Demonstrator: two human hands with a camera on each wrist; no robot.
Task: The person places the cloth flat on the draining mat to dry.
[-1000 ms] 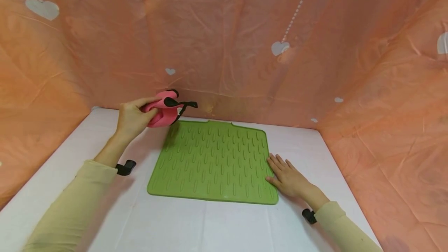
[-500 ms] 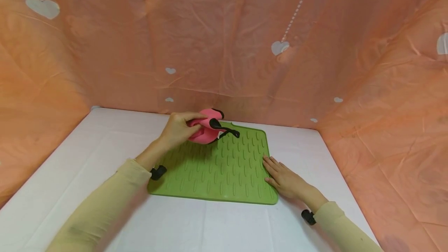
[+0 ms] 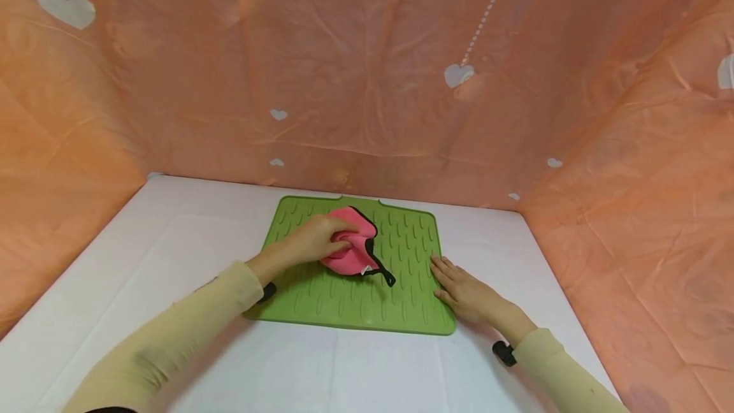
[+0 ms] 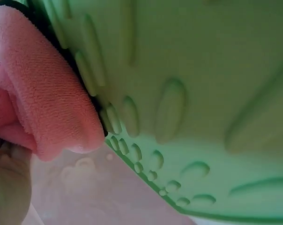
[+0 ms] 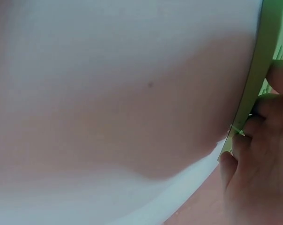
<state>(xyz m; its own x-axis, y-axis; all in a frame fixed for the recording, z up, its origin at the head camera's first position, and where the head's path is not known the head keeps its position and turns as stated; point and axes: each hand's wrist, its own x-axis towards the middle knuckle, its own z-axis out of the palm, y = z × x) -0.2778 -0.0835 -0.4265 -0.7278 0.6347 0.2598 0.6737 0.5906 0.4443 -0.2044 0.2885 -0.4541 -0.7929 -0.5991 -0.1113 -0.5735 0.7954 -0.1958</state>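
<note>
Sleeves: the left sleeve [image 3: 172,330] and the right sleeve [image 3: 564,368], both pale, entered from the near left and near right.
Bench: the bench [image 3: 321,371] was white-covered and extended under and around the mat.
Wrist devices: a black device [image 3: 504,354] sat at the right wrist; another [image 3: 266,292] was partly visible beneath the left.
Right hand: the right hand [image 3: 470,289] lay across the right edge of the mat, its fingertips on the ribbed face.
Right grip: relaxed, fingers extended and in contact with the mat, not curled round it.
Mat: the green mat [image 3: 401,260] lay flat at mid-bench, raised oblong ribs across its surface and a tab on its far edge.
Left hand: the left hand [image 3: 309,241] was over the left-centre of the mat.
Left grip: closed in a pinch, fingers and thumb on the cloth.
Cloth: the pink cloth [image 3: 358,250], bunched and fuzzy, was at the mat's centre; full contact beneath could not be confirmed.
Cloth fittings: black edging, a small white tag [image 3: 367,270] and a black loop [image 3: 391,280] towards the near right.
Backdrop: an orange sheet [image 3: 367,139], creased and heart-printed, stood at the far side.
</note>
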